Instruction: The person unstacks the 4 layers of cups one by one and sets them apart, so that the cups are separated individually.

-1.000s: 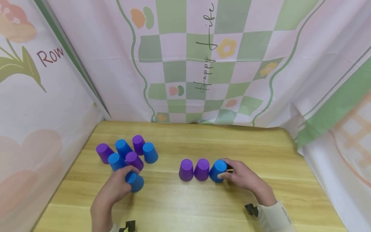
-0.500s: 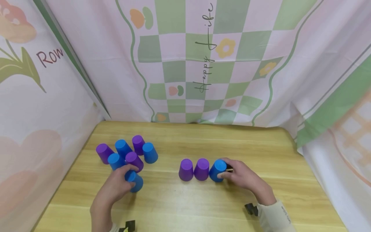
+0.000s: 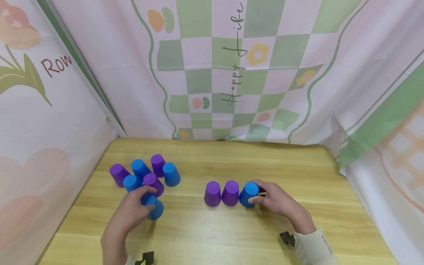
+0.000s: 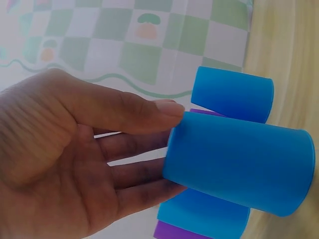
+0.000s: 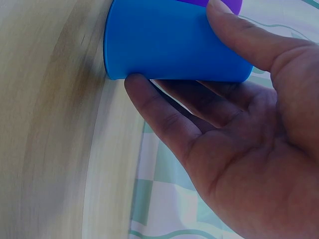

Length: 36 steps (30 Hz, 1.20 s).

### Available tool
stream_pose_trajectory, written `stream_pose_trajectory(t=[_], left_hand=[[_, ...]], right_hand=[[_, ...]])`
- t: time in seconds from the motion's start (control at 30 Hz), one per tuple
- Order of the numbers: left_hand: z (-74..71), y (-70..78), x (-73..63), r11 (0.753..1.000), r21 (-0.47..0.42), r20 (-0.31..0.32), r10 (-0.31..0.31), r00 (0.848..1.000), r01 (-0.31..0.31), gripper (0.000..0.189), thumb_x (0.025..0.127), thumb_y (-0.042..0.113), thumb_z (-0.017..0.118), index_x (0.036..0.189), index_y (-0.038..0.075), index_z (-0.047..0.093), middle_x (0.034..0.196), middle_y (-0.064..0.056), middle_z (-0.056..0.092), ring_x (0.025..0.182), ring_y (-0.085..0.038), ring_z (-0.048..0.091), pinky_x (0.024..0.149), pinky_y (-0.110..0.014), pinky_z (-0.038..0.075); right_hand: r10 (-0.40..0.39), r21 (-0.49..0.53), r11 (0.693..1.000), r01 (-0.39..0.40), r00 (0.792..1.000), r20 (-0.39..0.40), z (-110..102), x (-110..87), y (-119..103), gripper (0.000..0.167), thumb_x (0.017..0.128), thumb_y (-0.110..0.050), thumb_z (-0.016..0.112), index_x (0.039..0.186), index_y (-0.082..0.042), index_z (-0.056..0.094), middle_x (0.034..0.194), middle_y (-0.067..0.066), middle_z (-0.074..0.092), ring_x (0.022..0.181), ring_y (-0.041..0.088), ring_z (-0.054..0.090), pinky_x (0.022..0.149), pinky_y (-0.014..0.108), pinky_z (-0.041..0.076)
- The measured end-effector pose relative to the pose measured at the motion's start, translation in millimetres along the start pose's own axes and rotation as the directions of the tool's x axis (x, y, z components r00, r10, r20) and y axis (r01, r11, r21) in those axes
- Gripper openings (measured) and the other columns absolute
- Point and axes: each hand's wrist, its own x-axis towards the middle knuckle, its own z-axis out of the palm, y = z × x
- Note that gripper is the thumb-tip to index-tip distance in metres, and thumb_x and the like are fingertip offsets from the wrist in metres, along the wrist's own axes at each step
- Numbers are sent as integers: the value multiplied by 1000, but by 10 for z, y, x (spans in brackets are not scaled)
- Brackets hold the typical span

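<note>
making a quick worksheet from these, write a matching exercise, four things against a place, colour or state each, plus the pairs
1. left hand
2. right hand
3. middle cup of three in line
4. tabletop

A. purple
B. wood-grained
C. touching the rightmost blue cup
D. touching the nearest blue cup

Pairs: 1-D; 2-C; 3-A; 4-B
</note>
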Motion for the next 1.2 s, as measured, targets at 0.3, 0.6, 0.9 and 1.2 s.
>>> stream_pose_trajectory(t=[0.3, 0.6, 0.9, 1.2], left_hand=[[-35, 97, -47, 996, -32, -77, 86, 993, -89, 36, 97, 2, 69, 133, 8, 68, 138, -14, 68, 138, -47, 55, 112, -69, 45], [91, 217, -27, 966, -53, -247, 233, 941, -253, 28, 96, 1, 74, 121, 13, 75, 120, -6, 76, 117, -31, 70, 102, -57, 57], [389, 372, 88, 894, -1, -364, 417, 833, -448, 36, 88, -1, 81, 120, 13, 77, 118, -1, 78, 106, -23, 72, 94, -48, 62], [650, 560, 202, 897, -113, -272, 386, 882, -428, 40, 94, 8, 78, 133, 16, 71, 135, -1, 71, 128, -26, 66, 107, -47, 57]], right_hand=[[-1, 2, 1000, 1, 1000, -1, 5, 2, 5, 35, 97, -30, 77, 126, -13, 68, 118, 4, 73, 114, 29, 68, 96, 54, 60], [-4, 1, 1000, 4, 1000, 0, -2, 5, -4, 35, 96, -30, 78, 126, -13, 68, 118, 3, 74, 115, 29, 69, 97, 54, 59], [3, 0, 1000, -3, 1000, -2, 2, 3, 7, 37, 97, -30, 77, 128, -13, 68, 119, 4, 74, 116, 30, 68, 97, 55, 60], [12, 3, 1000, -12, 1000, 0, 1, 8, 2, 40, 97, -30, 77, 131, -12, 67, 121, 6, 73, 116, 30, 68, 98, 55, 59]])
